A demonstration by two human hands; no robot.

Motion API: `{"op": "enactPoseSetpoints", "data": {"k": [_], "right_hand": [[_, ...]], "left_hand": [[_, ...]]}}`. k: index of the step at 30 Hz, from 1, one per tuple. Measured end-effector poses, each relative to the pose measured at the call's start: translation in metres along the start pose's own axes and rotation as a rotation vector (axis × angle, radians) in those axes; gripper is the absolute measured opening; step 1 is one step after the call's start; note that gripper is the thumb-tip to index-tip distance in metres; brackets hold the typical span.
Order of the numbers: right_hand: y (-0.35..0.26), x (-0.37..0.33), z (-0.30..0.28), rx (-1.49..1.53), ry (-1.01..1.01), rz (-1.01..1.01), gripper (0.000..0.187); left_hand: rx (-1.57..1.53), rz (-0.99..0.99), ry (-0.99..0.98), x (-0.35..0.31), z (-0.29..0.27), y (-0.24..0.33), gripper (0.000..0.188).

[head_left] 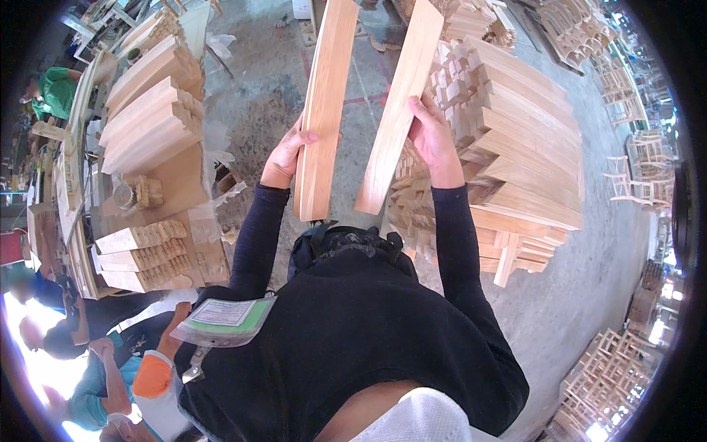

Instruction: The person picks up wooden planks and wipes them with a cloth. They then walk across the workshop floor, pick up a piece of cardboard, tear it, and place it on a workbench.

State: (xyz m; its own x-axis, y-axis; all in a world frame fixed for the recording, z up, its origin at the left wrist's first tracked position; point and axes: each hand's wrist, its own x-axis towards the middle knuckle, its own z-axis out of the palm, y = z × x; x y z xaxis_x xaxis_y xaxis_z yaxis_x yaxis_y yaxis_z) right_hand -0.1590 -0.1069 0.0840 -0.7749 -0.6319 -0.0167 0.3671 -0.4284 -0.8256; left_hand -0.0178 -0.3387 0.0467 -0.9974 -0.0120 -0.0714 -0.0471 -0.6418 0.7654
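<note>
Workers [55, 92] fill the far left edge, one in green up top, others in teal and orange lower down. Next comes a bench [173, 171], its brown top loaded with bundles of pale wood [151, 107] and, nearer, a row of notched pieces [143, 254]. A clear sleeve [221, 336] hangs on the person's black top [368, 324], a white card [227, 311] inside it. Grey, stained floor [258, 121] runs through the middle. Over it, the left hand [287, 151] grips the left board [328, 110], thumb across its face; whether that is one piece or two together, I can't tell. The right hand [433, 136] grasps the right board [398, 110], apart from the other. Just right rises a big stack [530, 140]; past it stand chairs [641, 169].
</note>
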Motion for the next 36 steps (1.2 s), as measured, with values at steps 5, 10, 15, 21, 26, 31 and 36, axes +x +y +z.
{"op": "enactPoseSetpoints", "data": {"k": [5, 10, 15, 21, 26, 31, 36], "right_hand": [[-0.001, 0.004, 0.014, 0.191, 0.203, 0.052, 0.044], [0.006, 0.017, -0.014, 0.907, -0.526, 0.248, 0.053], [0.006, 0.010, -0.011, 0.954, -0.620, 0.251, 0.063], [0.000, 0.001, 0.010, 0.637, -0.379, 0.126, 0.075], [0.003, -0.001, 0.026, 0.544, -0.296, 0.095, 0.080], [0.036, 0.020, 0.009, 0.263, -0.043, 0.045, 0.073], [0.042, 0.008, 0.019, 0.347, -0.014, 0.008, 0.077]], "left_hand": [[0.004, 0.017, 0.006, -0.008, 0.003, 0.004, 0.084], [-0.016, 0.022, 0.014, -0.017, 0.013, 0.008, 0.088], [-0.001, 0.024, -0.005, -0.025, 0.015, 0.012, 0.089], [-0.007, 0.039, -0.057, -0.024, 0.020, 0.013, 0.100], [0.216, 0.102, 0.031, -0.024, 0.049, 0.017, 0.092], [0.829, 0.349, 0.143, -0.001, 0.108, -0.001, 0.088], [0.944, 0.382, 0.258, 0.002, 0.105, -0.011, 0.088]]}}
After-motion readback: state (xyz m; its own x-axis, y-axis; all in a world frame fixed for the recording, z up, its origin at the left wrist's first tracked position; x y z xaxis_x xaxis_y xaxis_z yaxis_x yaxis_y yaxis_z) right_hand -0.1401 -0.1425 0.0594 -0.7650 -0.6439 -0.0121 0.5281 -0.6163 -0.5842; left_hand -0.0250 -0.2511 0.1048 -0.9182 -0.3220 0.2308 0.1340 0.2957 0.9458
